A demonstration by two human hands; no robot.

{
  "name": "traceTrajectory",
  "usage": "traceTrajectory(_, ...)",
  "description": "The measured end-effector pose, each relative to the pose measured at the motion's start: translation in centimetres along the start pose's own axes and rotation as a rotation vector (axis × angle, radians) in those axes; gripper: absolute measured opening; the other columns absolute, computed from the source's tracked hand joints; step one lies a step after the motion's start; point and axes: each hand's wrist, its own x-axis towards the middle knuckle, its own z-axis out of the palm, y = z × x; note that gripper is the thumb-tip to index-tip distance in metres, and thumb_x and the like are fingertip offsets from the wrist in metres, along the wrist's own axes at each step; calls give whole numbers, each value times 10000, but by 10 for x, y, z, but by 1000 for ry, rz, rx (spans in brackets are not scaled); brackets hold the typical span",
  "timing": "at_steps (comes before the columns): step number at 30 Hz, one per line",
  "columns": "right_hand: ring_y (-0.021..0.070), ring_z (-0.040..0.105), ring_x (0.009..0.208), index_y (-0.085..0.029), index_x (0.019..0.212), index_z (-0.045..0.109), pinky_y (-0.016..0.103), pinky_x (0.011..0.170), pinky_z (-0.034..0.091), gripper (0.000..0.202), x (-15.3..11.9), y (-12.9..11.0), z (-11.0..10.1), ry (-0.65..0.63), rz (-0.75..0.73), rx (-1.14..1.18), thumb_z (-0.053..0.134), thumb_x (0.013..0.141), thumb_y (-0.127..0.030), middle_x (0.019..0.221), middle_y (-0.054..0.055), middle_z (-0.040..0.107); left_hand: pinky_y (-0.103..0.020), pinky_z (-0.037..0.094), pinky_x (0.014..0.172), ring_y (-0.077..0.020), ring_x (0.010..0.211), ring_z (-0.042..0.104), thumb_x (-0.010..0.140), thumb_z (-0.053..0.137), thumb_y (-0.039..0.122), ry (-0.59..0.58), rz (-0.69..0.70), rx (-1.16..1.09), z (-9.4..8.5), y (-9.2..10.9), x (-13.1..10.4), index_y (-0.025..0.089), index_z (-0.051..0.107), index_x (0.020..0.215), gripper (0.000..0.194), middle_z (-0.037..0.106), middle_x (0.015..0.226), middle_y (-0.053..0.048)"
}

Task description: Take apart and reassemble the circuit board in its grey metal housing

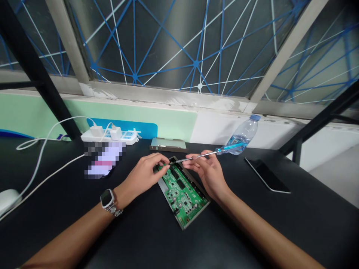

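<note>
My right hand (209, 172) grips a screwdriver (231, 148) by its metal shaft, with the clear blue handle pointing away to the right. The tip reaches left to the fingers of my left hand (150, 168). Thumb and forefinger of that hand are bent close together at the tip; anything between them is too small to make out. Under both hands a green circuit board (182, 192) lies in a shallow metal tray (168, 201) on the black table. My left hand covers part of the board's far left corner.
Behind the board lies a metal cover (168, 144). A water bottle (243, 135) leans at the wall, and a dark phone (267, 175) lies to the right. At left are a power strip (127, 137) with white cables, a blurred-out lit screen (106, 160) and a white mouse (9, 201).
</note>
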Motion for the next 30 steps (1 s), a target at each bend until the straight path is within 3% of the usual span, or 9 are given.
traceTrajectory(9,208,757,702,-252,914,371,328,710,607,428,-2,1,0,7,53,12,764,759,-188,825,30,764,-276,471,735,-125,787,599,932,535,194,-49,6,-23,-1,3,1,200,613,913,80,650,884,-4)
traceTrajectory(13,232,764,731,-239,919,400,292,620,607,416,-2,-1,0,-4,101,-7,786,763,-242,896,77,772,-292,457,711,-131,762,569,989,441,244,-85,-5,15,-2,6,-1,200,541,959,113,600,901,-16)
traceTrajectory(21,189,755,681,-189,865,500,228,543,582,352,-2,-3,2,25,209,9,811,747,-304,958,113,769,-339,446,744,-172,812,555,1015,306,204,-72,116,182,0,16,-3,197,440,999,135,540,939,-50)
traceTrajectory(24,187,753,678,-193,859,509,228,546,578,347,1,-6,-1,44,182,26,819,734,-288,952,104,771,-328,443,738,-168,803,549,1007,328,197,-62,111,187,-10,13,1,194,459,996,131,549,915,-45)
traceTrajectory(27,181,750,673,-194,849,515,228,548,579,347,4,-10,-5,90,162,30,828,717,-267,935,95,772,-309,447,740,-157,791,551,992,389,218,-48,92,174,-30,0,6,192,506,988,120,572,917,-42)
traceTrajectory(30,178,746,660,-196,845,502,227,537,576,361,6,-9,-7,98,163,23,832,713,-259,918,96,773,-286,445,709,-153,770,571,952,473,250,-127,25,227,-54,-20,9,196,565,931,108,617,883,-28)
